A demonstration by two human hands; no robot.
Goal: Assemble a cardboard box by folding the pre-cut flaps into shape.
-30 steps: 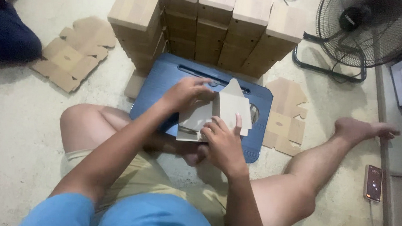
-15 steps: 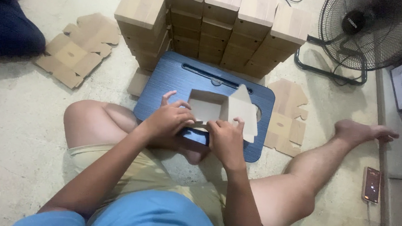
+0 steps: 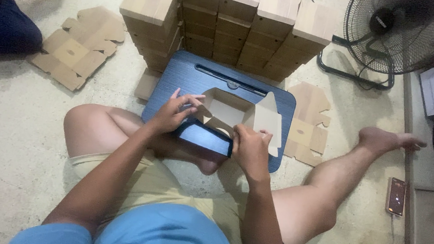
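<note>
1. Hands work together: the left hand (image 3: pixel 171 116) and the right hand (image 3: pixel 250 147) both grip a half-folded cardboard box (image 3: pixel 227 118).
2. Box sits at the near edge of the blue lap tray (image 3: pixel 189 76), before stacked boxes (image 3: pixel 231 25).

Matt brown cardboard, smooth and unprinted, for the half-folded box (image 3: pixel 227 112) on the tray. Dark blue plastic with a fine ribbed grain for the lap tray (image 3: pixel 179 81). Same dull cardboard on the stacked boxes (image 3: pixel 221 24) and on the flat blanks (image 3: pixel 79 45) on the floor. Rough, speckled pale concrete floor (image 3: pixel 21 142). Thin black metal wire on the fan grille (image 3: pixel 401 37). Glossy glass face on the phone (image 3: pixel 397 196). Soft matt cloth: khaki shorts (image 3: pixel 141 182), light blue shirt (image 3: pixel 158 229).
</note>
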